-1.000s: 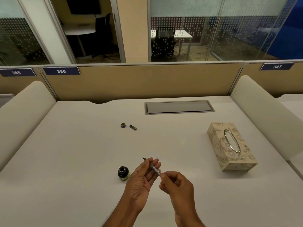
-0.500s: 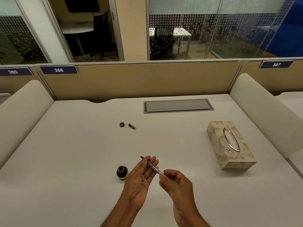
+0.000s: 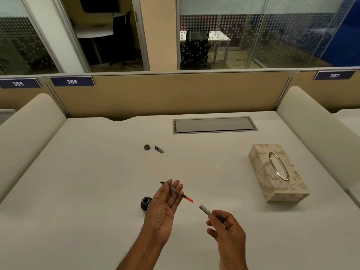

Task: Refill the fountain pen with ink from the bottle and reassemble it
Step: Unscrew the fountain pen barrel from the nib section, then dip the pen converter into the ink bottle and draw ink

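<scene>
**A:** Nearest the camera?

**B:** Right hand (image 3: 227,228), low and to the right, fingers curled round the back end of the barrel (image 3: 205,209). Open metal mouth aimed far-left.

**A:** Joined to the rest of the pen?

**B:** No, parted from it by a small gap. Just left and slightly farther, left hand (image 3: 163,207), palm up, thumb pinning the nib section (image 3: 176,192) across nearly straight fingers. Nib sticking out far-left, clear tube with a red tip jutting near-right toward the barrel. Both pieces held above the desk (image 3: 97,182).

**A:** And the ink?

**B:** Ink bottle (image 3: 145,203) upright on the desk, lid off, just left of the left hand and partly hidden by its edge.

**A:** Farther out?

**B:** Mid-desk, well apart from the bottle: bottle lid (image 3: 147,147) on the left, pen cap (image 3: 159,149) lying just beside it on the right, not touching. Off to the right, a patterned tissue box (image 3: 278,172) with an oval metal-rimmed slot.

**A:** At the far edge?

**B:** Grey hatch (image 3: 214,125) set flush into the desk, then a beige partition (image 3: 175,94) bearing plates 385, 386 and 387. Dotted glass walls beyond.
</scene>
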### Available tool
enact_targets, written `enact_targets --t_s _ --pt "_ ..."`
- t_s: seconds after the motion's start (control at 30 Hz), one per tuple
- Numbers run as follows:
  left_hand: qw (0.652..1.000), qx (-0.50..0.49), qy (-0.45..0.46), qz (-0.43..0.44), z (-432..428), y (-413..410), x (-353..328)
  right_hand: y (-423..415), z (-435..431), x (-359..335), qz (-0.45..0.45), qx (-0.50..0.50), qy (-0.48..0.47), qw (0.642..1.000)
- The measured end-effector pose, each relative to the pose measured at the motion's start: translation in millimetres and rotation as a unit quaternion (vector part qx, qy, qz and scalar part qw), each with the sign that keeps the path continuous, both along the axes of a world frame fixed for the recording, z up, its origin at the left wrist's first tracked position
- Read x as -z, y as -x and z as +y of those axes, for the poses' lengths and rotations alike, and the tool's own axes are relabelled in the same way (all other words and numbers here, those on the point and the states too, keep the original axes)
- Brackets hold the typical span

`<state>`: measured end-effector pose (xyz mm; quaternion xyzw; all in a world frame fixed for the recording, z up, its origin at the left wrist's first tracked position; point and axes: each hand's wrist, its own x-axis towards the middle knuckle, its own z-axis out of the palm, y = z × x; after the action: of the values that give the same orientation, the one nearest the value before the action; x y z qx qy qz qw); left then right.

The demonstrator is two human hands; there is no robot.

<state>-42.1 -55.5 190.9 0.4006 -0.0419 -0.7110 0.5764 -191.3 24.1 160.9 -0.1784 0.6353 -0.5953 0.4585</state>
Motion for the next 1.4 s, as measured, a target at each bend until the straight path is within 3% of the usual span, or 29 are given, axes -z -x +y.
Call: enact_targets --t_s 0.27,0.43,0.67,0.97,1.4 --pt "1.000 0.003 -0.022 -0.014 5 -6 10 -11 -26 49 0.194 -0.011 0.000 0.981" --pt "0.999 0.008 -0.027 -0.023 5 -7 15 -23 -48 85 0.342 -0.067 -0.017 0.937" --pt "0.999 0.012 -0.033 -0.025 5 -9 20 -25 -67 112 0.460 -0.091 -0.039 0.882" --pt "0.999 0.022 -0.036 -0.032 5 -12 24 -21 -79 128 0.533 -0.120 -0.059 0.835" --pt "0.999 0.026 -0.038 -0.020 9 -14 20 -16 -77 132 0.493 -0.135 -0.054 0.858"
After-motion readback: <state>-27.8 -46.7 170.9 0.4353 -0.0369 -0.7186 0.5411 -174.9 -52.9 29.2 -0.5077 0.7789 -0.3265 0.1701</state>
